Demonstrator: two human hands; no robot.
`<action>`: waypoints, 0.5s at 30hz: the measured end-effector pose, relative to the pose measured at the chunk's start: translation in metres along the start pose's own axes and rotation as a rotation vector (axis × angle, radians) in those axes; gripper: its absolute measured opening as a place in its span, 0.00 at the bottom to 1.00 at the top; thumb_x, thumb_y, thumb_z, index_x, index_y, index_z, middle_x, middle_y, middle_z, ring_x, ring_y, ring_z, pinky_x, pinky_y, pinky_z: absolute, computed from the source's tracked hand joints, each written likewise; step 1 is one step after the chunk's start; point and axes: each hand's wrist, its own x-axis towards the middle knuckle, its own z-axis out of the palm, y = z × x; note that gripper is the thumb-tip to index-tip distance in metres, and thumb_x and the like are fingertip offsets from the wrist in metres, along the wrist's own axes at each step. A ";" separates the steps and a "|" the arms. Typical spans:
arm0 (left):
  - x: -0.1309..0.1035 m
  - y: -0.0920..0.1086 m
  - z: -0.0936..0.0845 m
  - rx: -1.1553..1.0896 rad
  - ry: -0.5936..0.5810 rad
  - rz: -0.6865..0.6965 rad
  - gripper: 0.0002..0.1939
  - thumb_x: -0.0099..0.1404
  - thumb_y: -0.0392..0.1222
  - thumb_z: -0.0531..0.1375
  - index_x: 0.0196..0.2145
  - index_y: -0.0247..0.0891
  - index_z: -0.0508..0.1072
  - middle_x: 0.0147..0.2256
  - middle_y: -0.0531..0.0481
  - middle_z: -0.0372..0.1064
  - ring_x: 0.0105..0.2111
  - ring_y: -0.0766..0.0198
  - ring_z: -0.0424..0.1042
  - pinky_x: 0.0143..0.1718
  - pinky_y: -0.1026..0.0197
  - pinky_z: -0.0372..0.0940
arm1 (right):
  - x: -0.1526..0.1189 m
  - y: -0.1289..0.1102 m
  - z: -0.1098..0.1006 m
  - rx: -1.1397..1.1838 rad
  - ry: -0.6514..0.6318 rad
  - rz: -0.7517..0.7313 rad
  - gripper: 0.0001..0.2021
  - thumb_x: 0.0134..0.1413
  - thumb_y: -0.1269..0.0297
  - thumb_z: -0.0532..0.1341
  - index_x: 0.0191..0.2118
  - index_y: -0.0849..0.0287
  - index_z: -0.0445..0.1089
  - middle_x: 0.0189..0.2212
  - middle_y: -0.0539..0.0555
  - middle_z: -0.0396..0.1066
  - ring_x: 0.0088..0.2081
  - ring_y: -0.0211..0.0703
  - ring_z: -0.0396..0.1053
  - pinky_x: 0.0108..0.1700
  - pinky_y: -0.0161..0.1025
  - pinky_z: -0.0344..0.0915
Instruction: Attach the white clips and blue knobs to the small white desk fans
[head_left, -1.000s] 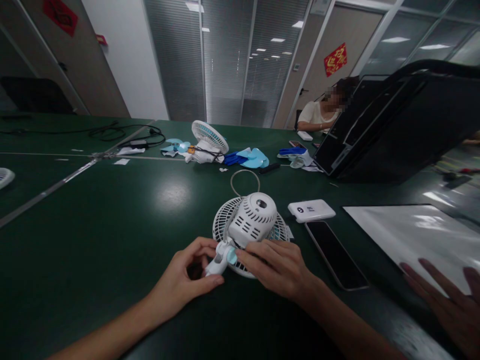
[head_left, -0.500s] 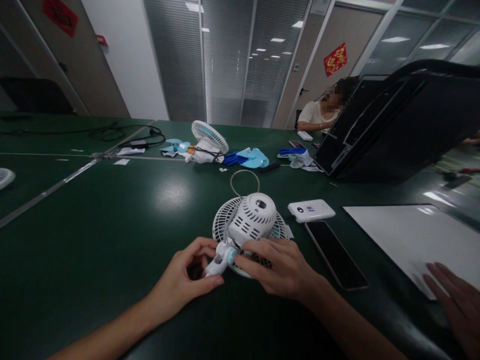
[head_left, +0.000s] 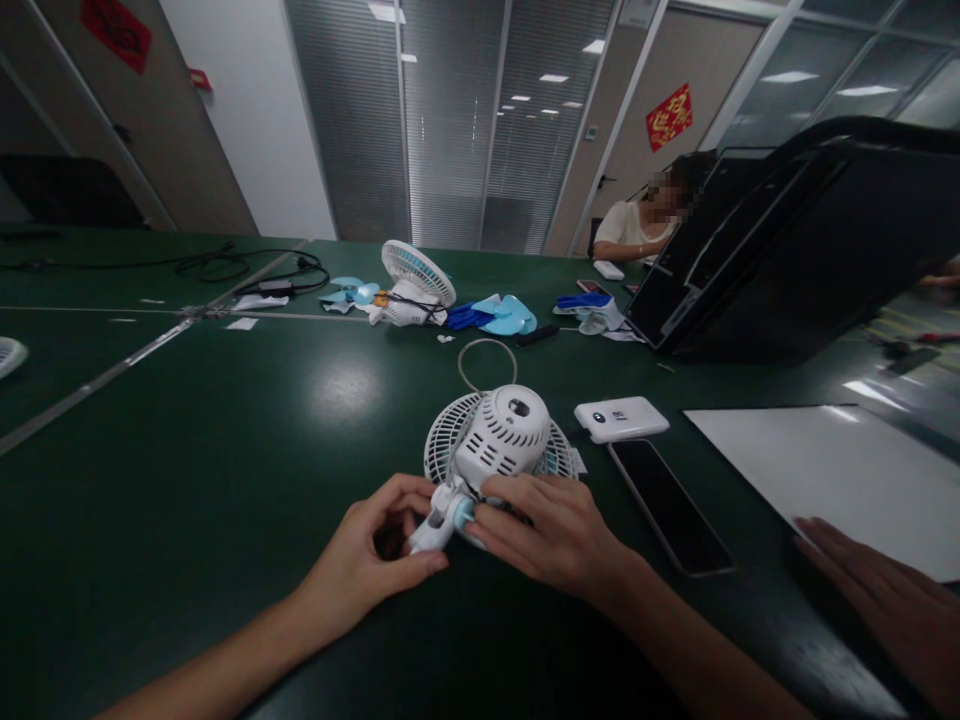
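A small white fan lies grille down on the green table, its rounded motor housing facing up and its neck pointing toward me. My left hand is closed round the white neck bracket, fingers behind it and thumb in front. On the bracket's right side sits a light blue knob. My right hand has its fingertips at this knob, closed on it, while the other fingers rest over the grille's lower edge. A thin pale ring lies just beyond the fan.
Right of the fan lie a white power bank, a dark phone and a whiteboard, with another person's hand by its edge. Farther back are a second fan, blue fan blades, gloves and a large black case.
My right fingers have shifted slightly at the blue knob. The other person's hand at right has moved left along the whiteboard's near edge. The fan and my left hand stay put.
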 end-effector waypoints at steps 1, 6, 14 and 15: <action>0.000 0.000 0.000 -0.001 -0.001 -0.002 0.21 0.60 0.45 0.70 0.48 0.41 0.70 0.36 0.51 0.73 0.31 0.63 0.68 0.33 0.63 0.61 | 0.000 -0.001 0.001 0.002 -0.001 0.011 0.03 0.63 0.66 0.63 0.39 0.59 0.73 0.38 0.51 0.74 0.32 0.33 0.69 0.30 0.33 0.64; 0.000 0.000 0.000 -0.017 0.007 -0.008 0.22 0.59 0.46 0.70 0.48 0.41 0.70 0.36 0.51 0.72 0.31 0.63 0.68 0.32 0.63 0.61 | -0.007 0.002 -0.001 0.041 -0.053 -0.019 0.09 0.62 0.69 0.60 0.47 0.59 0.72 0.44 0.53 0.73 0.36 0.36 0.70 0.33 0.35 0.66; -0.001 -0.002 -0.001 -0.008 0.002 -0.012 0.21 0.59 0.46 0.70 0.48 0.42 0.69 0.36 0.52 0.71 0.31 0.64 0.68 0.31 0.64 0.61 | -0.012 0.006 0.001 -0.015 -0.017 -0.031 0.12 0.63 0.73 0.61 0.49 0.53 0.73 0.45 0.50 0.73 0.36 0.33 0.69 0.33 0.33 0.65; -0.001 -0.002 -0.001 -0.011 0.001 -0.012 0.21 0.59 0.46 0.70 0.48 0.42 0.69 0.36 0.52 0.71 0.31 0.64 0.68 0.31 0.64 0.61 | -0.011 0.006 0.001 -0.014 -0.007 -0.028 0.11 0.63 0.73 0.60 0.48 0.53 0.73 0.46 0.51 0.73 0.37 0.33 0.70 0.33 0.33 0.66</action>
